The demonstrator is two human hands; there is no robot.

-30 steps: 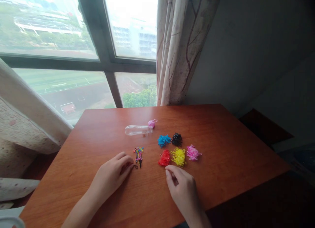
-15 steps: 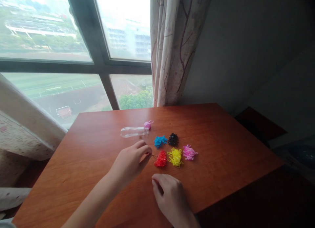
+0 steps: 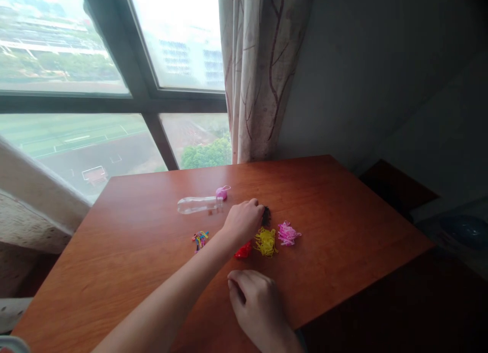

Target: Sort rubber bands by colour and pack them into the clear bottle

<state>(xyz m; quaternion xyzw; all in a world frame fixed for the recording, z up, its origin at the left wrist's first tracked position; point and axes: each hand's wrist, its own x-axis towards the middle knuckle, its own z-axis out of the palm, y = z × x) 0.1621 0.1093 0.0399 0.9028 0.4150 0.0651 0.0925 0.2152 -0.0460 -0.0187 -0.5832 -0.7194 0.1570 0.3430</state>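
Black elastic loops (image 3: pixel 267 216) heaped on table (image 3: pixel 343 215), just beyond yellow loops (image 3: pixel 266 242). Left hand (image 3: pixel 244 219) at black heap, fingertips hidden; cannot tell grip. Right hand (image 3: pixel 256 304) curled, cannot tell whether holding anything. Loops likely light, soft, stretchy, tangle-prone; best pinched singly at heap's edge.

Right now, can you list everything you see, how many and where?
Rubber-band piles: four visible, red, yellow, pink and black, mid-table
Mixed rubber-band pile: one, multicoloured, left of the others
Bottle: one, clear, lying behind mixed pile
Bottle cap: one, pink, by bottle's mouth
Table: one, reddish-brown, underneath
Window: one, grey-framed, behind table
Curtains: two, pale patterned, flanking window
Wall: one, grey, right
Left hand: one, bare, at black pile
Right hand: one, bare, table's near side
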